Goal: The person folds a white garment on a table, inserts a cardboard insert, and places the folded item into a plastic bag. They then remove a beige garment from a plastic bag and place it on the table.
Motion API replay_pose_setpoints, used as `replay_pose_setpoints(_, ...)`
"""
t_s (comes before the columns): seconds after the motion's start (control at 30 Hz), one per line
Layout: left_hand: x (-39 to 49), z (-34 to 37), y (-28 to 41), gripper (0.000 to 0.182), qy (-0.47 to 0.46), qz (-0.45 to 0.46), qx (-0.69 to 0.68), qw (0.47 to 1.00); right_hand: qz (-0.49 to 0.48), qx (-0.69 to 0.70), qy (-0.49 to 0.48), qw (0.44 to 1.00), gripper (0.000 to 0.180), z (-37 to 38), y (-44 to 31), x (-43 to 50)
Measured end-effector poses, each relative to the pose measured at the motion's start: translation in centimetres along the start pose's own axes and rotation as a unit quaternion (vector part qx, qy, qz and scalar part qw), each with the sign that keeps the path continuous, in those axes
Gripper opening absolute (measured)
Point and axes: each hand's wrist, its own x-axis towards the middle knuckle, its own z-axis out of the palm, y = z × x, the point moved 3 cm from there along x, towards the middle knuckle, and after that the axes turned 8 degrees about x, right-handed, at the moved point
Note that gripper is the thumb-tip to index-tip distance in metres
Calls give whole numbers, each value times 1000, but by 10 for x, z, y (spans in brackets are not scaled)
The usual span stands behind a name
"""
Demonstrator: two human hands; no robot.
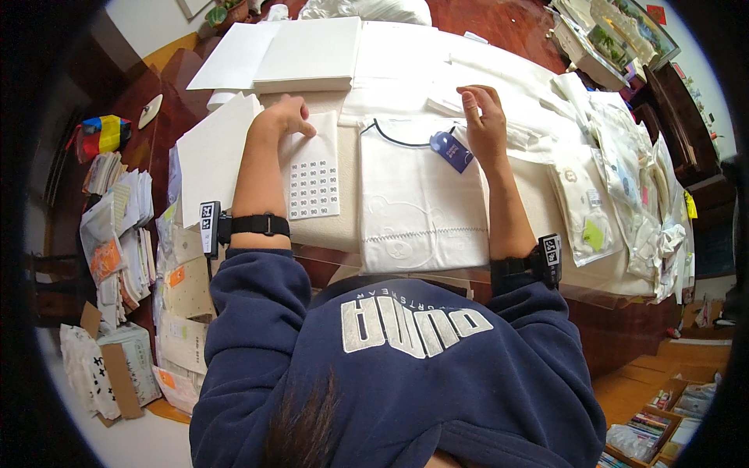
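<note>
My left hand bends over the top of a white sticker sheet with rows of small printed number labels. One of its digits points down at the sheet, apart from the others, and I see nothing held. A folded white garment lies to the right in a clear bag, with dark neck piping, an embossed bear outline and a zigzag seam. The blue hang tag rests near its upper right corner. Just beside that tag my right hand is raised, thumb and fingers apart, with nothing visible between them.
White card sheets lie under my left forearm. A thick white stack stands behind. Bagged garments pile up at the right. Folded packaged clothes and paper bundles are at the left, and a carton sits below them.
</note>
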Motion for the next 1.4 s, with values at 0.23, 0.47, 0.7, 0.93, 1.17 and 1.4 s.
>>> replay_pose_setpoints(0.23,0,-2,3,61,12,75,13,997,99,134,95,981,34,-20,44,-12)
replay_pose_setpoints(0.47,-3,-5,9,68,-31,104,32,994,139,140,129,972,34,-31,59,-15)
replay_pose_setpoints(0.7,-21,-3,9,84,49,29,30,998,139,143,112,974,35,-26,56,-14)
replay_pose_setpoints(0.93,-8,-1,1,64,-17,67,-53,996,176,161,96,966,34,-20,56,-17)
replay_pose_setpoints(1.17,-5,3,2,39,50,125,-3,991,204,124,71,969,31,-14,62,-21)
replay_pose_setpoints(1.4,-39,0,20,33,38,128,-2,991,198,137,33,970,29,-8,29,-19)
